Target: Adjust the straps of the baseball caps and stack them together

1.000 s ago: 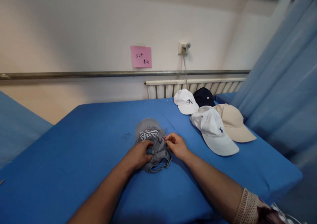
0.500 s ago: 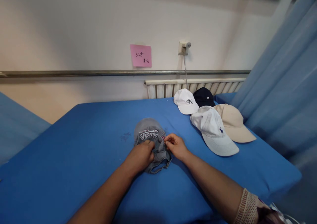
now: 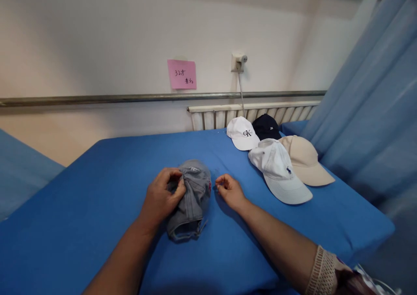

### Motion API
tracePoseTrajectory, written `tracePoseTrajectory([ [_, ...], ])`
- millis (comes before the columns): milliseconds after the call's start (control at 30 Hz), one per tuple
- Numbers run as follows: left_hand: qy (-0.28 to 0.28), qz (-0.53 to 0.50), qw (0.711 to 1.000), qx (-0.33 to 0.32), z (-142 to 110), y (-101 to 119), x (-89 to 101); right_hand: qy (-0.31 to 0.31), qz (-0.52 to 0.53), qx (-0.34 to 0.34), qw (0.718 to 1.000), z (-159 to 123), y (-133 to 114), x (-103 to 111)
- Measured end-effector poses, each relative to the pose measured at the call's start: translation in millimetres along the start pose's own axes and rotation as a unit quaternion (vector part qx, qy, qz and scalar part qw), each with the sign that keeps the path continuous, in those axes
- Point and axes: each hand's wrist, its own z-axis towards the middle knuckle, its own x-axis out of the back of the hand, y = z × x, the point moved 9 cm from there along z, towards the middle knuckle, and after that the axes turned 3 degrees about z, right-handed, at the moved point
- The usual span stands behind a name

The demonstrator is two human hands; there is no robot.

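A grey baseball cap (image 3: 192, 195) lies folded on the blue sheet (image 3: 97, 190), its back strap toward me. My left hand (image 3: 161, 197) grips the cap's left side, with fingers curled over the crown near the brim. My right hand (image 3: 230, 191) rests on the sheet just right of the cap, its fingertips pinched together beside the cap's edge; whether they hold any fabric I cannot tell.
Several other caps lie at the back right: a white cap with a logo (image 3: 243, 133), a dark navy cap (image 3: 266, 127), a white cap (image 3: 278, 170) and a beige cap (image 3: 304, 160). A blue curtain (image 3: 371, 104) hangs at the right. A radiator (image 3: 228, 112) stands behind the bed.
My left hand has shifted left and folded the grey cap over, hiding most of its lettering. My right hand has come off the cap's top to its right edge.
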Motion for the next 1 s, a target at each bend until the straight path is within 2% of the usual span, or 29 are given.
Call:
tracePoseTrajectory([
  [100,-0.024,-0.015,0.998,-0.048,-4,15,-4.1,0.033,-0.009,0.006,0.999,1,-4,9],
  [233,-0.061,-0.077,0.993,-0.063,-9,31,-9.2,0.068,0.008,0.02,0.997,7,-8,21],
  [333,-0.116,-0.091,0.987,-0.07,-8,42,-19.9,0.108,0.007,-0.001,0.994,14,-4,35],
  [400,-0.172,-0.074,0.978,-0.094,-6,53,-30.6,0.127,0.01,-0.01,0.992,19,-1,42],
  [500,-0.267,-0.038,0.95,-0.157,-4,78,-41.5,0.143,0.007,0.006,0.99,23,-6,51],
  [600,-0.333,-0.003,0.914,-0.232,-6,113,-36.2,0.16,-0.004,0.049,0.986,24,-22,62],
  [700,-0.369,0.029,0.875,-0.312,-10,145,-24.8,0.183,-0.022,0.107,0.977,23,-45,79],
  [800,-0.377,0.067,0.838,-0.388,-10,157,-20.8,0.205,-0.033,0.166,0.964,19,-67,96],
  [900,-0.367,0.1,0.826,-0.416,2,148,-24.9,0.166,-0.029,0.174,0.97,18,-76,95],
  [1000,-0.354,0.113,0.835,-0.405,22,138,-28.3,0.043,-0.026,0.14,0.989,16,-73,65],
])
